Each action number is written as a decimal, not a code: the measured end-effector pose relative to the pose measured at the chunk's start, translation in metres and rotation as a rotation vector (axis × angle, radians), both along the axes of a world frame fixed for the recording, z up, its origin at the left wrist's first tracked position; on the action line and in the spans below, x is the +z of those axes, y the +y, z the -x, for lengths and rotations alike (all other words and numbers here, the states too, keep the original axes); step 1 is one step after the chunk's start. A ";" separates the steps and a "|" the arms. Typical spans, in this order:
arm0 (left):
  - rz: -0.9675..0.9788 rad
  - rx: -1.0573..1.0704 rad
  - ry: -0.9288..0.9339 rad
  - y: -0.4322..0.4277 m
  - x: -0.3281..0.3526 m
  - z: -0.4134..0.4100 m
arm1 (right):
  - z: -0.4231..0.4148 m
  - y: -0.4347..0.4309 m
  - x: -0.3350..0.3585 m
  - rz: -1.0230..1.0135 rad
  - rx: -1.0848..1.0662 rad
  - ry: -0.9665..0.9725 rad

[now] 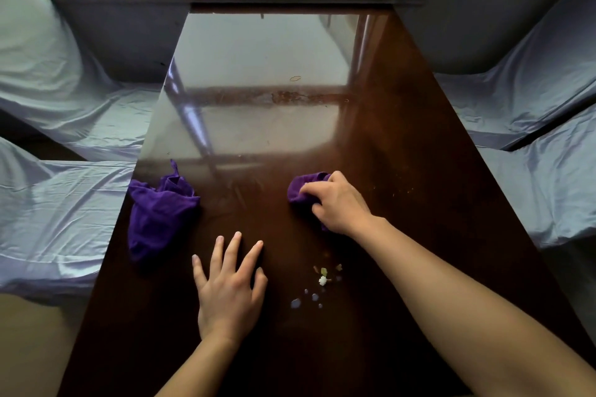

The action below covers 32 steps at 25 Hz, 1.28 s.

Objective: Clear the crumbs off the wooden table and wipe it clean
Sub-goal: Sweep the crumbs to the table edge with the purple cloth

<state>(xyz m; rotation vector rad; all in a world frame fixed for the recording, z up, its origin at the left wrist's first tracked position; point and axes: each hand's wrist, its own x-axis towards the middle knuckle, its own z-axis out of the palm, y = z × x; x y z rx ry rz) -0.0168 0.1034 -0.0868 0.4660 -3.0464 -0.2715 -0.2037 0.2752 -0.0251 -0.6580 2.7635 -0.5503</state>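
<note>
The right hand (338,203) is squeezing a bunched purple cloth (304,188) against the dark wooden table (403,145), fingers curled tight around it. The left hand (229,287) is lying flat and open, holding nothing. Crumbs (324,277) are sitting between the hands, closer to the near edge. Another purple cloth (158,219) is lying crumpled by the left edge.
</note>
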 end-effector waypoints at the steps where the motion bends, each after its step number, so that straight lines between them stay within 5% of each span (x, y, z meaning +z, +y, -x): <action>1: -0.001 -0.001 0.004 0.000 -0.001 0.000 | -0.008 0.007 -0.003 0.000 0.055 -0.008; 5: -0.007 0.004 0.008 0.003 0.001 0.001 | -0.048 0.063 -0.005 0.071 0.183 -0.072; 12: -0.009 0.012 0.015 0.002 -0.002 0.000 | -0.077 0.134 -0.006 0.250 -0.181 -0.088; 17: 0.006 0.013 0.017 0.001 -0.005 0.001 | -0.095 0.115 -0.031 0.069 -0.193 0.132; 22: 0.003 0.001 0.016 0.000 -0.005 0.001 | -0.124 0.092 -0.043 0.309 -0.318 0.282; 28: -0.196 -0.018 0.014 -0.006 0.008 -0.002 | -0.142 0.089 -0.027 0.603 -0.632 -0.024; 32: -0.229 -0.030 0.078 -0.038 0.011 -0.026 | -0.140 0.109 -0.030 0.385 -0.759 0.175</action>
